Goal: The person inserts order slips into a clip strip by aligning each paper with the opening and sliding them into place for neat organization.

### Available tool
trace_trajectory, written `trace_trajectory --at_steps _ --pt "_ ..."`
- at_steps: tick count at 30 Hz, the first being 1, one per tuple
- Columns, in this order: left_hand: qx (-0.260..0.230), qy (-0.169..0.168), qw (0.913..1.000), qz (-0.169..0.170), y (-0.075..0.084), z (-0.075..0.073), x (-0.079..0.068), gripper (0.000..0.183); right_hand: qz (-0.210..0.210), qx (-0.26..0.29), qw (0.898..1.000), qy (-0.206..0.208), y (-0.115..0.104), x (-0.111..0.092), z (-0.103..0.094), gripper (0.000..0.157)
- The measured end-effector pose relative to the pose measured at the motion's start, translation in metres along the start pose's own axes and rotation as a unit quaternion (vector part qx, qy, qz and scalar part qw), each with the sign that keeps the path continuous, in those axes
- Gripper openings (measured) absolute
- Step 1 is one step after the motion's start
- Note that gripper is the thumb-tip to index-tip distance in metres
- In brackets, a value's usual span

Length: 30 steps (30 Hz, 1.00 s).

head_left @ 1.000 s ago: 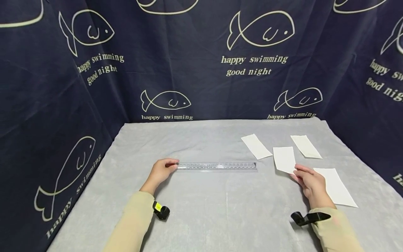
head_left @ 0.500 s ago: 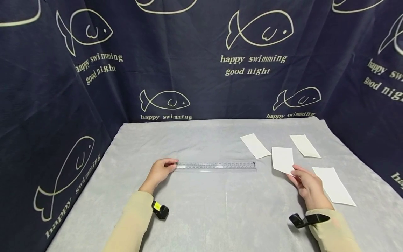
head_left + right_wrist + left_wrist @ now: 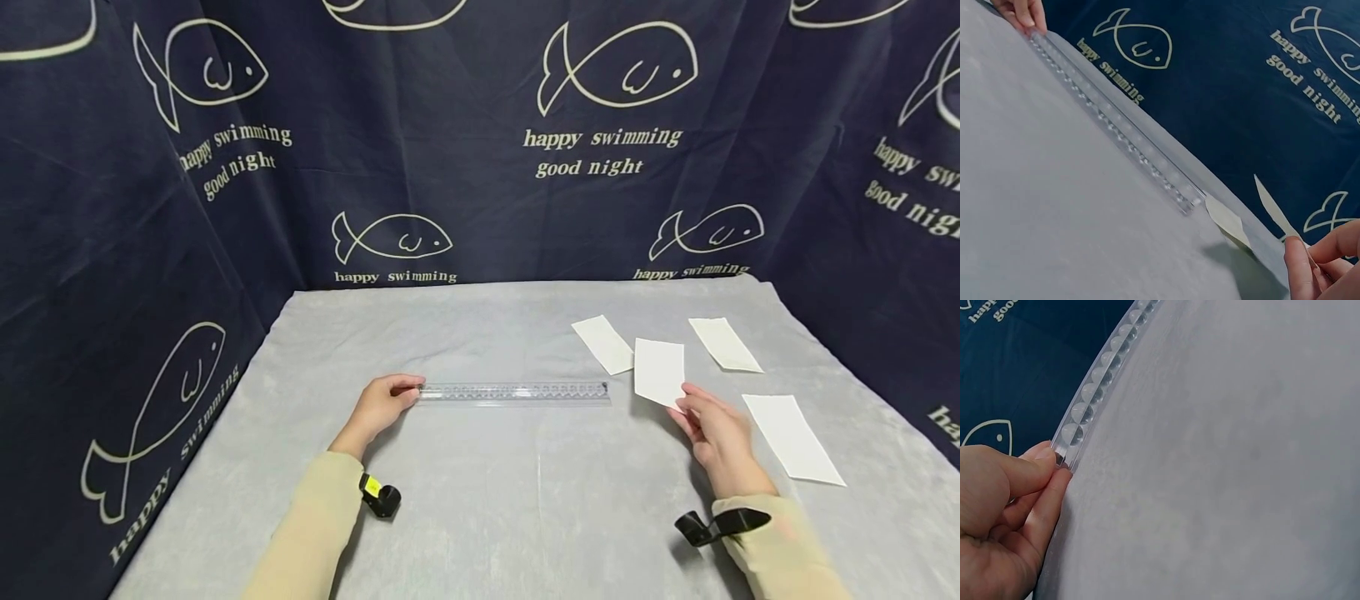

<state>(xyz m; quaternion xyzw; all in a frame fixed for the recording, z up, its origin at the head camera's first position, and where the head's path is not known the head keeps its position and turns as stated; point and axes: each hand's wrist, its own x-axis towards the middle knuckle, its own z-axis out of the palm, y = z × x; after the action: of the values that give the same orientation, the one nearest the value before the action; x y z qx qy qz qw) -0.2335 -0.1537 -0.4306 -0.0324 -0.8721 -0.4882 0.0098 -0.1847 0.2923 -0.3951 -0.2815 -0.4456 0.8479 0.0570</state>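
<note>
My left hand (image 3: 377, 410) pinches the left end of a long clear plastic strip (image 3: 517, 392) with a row of round bumps along it. In the left wrist view thumb and fingers hold the end of the strip (image 3: 1092, 394). My right hand (image 3: 720, 433) pinches a white piece of paper (image 3: 658, 371) by its lower right corner, raised over the table with a shadow below. Seen edge-on in the right wrist view, the held paper (image 3: 1272, 206) stands upright and slightly curved. The far end of the strip (image 3: 1116, 128) points toward it.
Three more white papers lie on the grey cloth-covered table (image 3: 480, 500): one left paper (image 3: 604, 344), one back paper (image 3: 726, 344) and one front paper (image 3: 795, 439). A dark blue curtain (image 3: 480, 167) with fish drawings hangs behind and along the sides.
My right hand has moved left with the paper, away from the front right paper and closer to the strip's right end. The left hand and the strip stay in place.
</note>
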Motion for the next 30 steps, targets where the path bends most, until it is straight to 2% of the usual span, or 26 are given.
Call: trace_trajectory --at_steps 12,30 --pt "-0.011 -0.005 0.9999 -0.005 0.0 0.001 0.001 0.023 0.01 0.002 1.0 -0.024 0.01 -0.01 0.013 0.04" --pt "-0.011 -0.002 0.9999 -0.01 -0.002 0.0 0.002 0.024 0.003 -0.027 0.999 -0.035 0.026 -0.021 0.034 0.039"
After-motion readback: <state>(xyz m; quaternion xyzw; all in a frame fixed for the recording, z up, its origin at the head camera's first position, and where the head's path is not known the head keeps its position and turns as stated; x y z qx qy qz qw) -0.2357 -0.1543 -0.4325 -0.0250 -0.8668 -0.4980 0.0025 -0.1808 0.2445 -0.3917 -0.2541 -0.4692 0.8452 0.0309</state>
